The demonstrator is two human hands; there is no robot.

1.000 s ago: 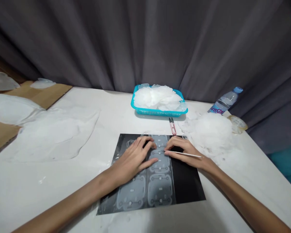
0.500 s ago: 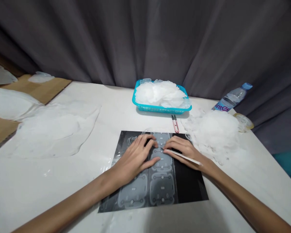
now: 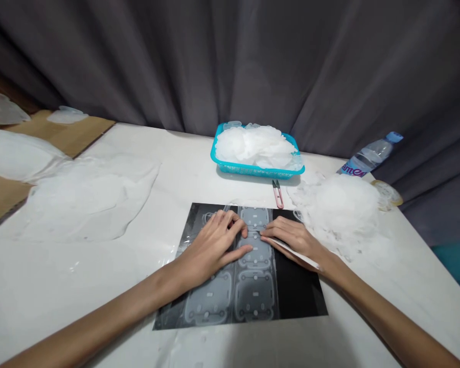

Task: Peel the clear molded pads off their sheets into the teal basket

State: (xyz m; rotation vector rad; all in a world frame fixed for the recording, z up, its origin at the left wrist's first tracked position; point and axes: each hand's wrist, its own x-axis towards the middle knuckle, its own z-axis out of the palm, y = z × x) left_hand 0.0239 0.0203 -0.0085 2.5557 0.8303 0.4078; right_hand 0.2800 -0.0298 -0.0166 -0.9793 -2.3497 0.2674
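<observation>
In fingers (image 3: 274, 229) of R hand (image 3: 293, 239): white tool (image 3: 297, 254), tip at panel seam

Clamping front of white tool w/ R fingers, tips bunched together. Resting L hand (image 3: 214, 243) palm-down, fingers apart & bent, thumb spread from index, just L of tool tip, over clear sheet (image 3: 255, 294) w/ moulded panels. Lying flat on black mat (image 3: 301, 291), poking a bit past mat's far edge.

For moving: plain black strip btwn sheet's R edge & mat's R edge, partly under R hand; white table (image 3: 176, 168) surface on L, up to plastic film (image 3: 138, 199). Tighter past far edge: pink snips (image 3: 280, 205) just off mat, blades pointing away, then blue basket (image 3: 249, 169) heaped w/ white pieces. Off far-R corner, very nr mat: fluffy white pile (image 3: 337, 204), w/ bottle (image 3: 364, 161) behind.

Pointing far-left w/ tool tip, at seam btwn farthest panel & next; can't tell if touching. Slanting along tool's long axis back to nr-right, ending by R wrist. For sheet, long axis running away from body, panels in columns
</observation>
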